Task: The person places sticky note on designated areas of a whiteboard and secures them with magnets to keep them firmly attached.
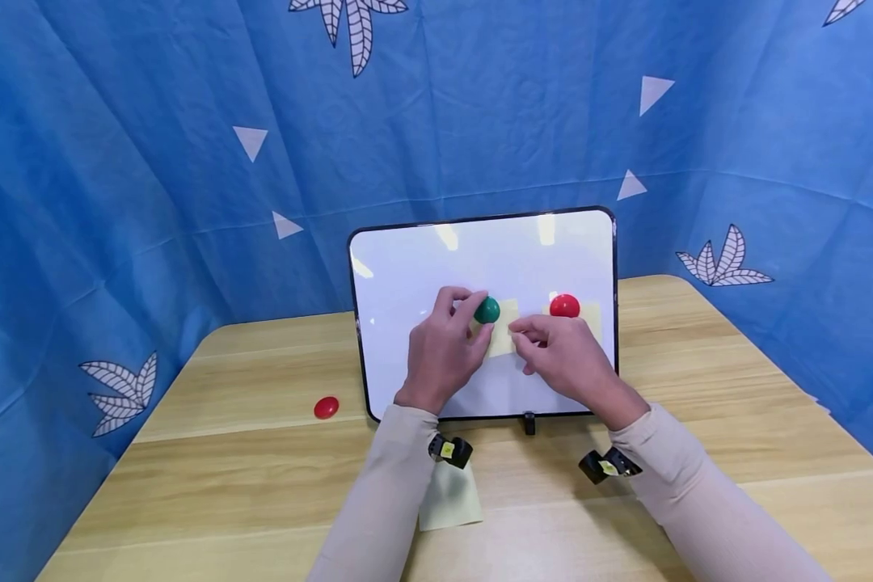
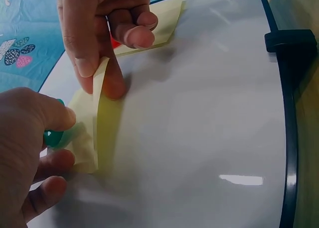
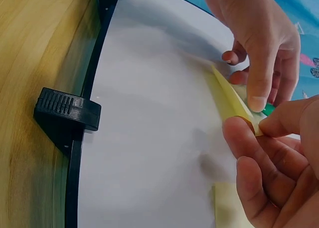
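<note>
A whiteboard (image 1: 400,267) with a black frame stands upright on the table, and a yellow sticky note (image 1: 506,335) is against its lower middle. My left hand (image 1: 445,349) grips a round green magnet (image 1: 487,310) between thumb and fingers at the note's upper part. From the right, my right hand (image 1: 563,356) pinches the note's lower edge. In the right wrist view that edge of the note (image 3: 230,94) is bent up off the board. Just above my right hand, a round red magnet (image 1: 564,305) sits on a second yellow note (image 1: 592,318), partly covered by the hand.
Left of the board, another red magnet (image 1: 326,407) lies on the wooden table (image 1: 262,469). A loose pale yellow note (image 1: 451,499) lies near my left forearm, partly under it. A black foot (image 1: 529,423) supports the board's lower edge. Blue curtains (image 1: 480,121) hang behind.
</note>
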`<action>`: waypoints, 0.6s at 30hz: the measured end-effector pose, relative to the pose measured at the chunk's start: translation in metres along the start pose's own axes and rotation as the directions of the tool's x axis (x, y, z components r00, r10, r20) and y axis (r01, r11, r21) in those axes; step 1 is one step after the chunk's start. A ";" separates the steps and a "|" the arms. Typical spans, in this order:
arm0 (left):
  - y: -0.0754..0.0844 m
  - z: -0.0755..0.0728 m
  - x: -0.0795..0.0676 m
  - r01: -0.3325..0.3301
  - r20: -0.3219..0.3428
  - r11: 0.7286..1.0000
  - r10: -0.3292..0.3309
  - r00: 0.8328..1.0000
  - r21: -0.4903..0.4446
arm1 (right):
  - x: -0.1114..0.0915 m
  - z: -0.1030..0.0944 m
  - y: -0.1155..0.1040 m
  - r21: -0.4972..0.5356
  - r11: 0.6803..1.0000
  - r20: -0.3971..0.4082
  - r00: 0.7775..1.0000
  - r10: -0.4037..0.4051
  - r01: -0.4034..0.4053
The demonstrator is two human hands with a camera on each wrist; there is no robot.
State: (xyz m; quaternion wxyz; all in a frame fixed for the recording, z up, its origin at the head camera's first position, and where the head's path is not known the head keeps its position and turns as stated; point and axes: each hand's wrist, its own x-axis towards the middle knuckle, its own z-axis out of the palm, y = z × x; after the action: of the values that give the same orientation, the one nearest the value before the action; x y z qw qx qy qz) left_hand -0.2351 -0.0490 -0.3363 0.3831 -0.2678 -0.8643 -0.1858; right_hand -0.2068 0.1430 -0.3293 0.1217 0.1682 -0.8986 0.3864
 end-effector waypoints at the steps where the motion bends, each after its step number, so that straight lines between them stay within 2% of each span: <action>1: 0.001 0.000 0.000 -0.001 0.000 1.000 0.001 1.000 0.007 | 0.000 0.000 0.000 -0.002 1.000 0.001 1.000 0.002 -0.002; 18: 0.008 0.004 -0.003 0.021 -0.014 0.996 -0.020 1.000 0.088 | -0.003 -0.002 -0.005 -0.118 0.993 -0.048 0.999 -0.006 0.000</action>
State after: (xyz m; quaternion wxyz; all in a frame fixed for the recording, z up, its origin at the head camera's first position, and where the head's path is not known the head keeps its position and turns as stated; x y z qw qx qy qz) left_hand -0.2307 -0.0413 -0.3402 0.3985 -0.2405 -0.8718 -0.1530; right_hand -0.2019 0.1415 -0.3257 0.1535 0.1529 -0.9165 0.3363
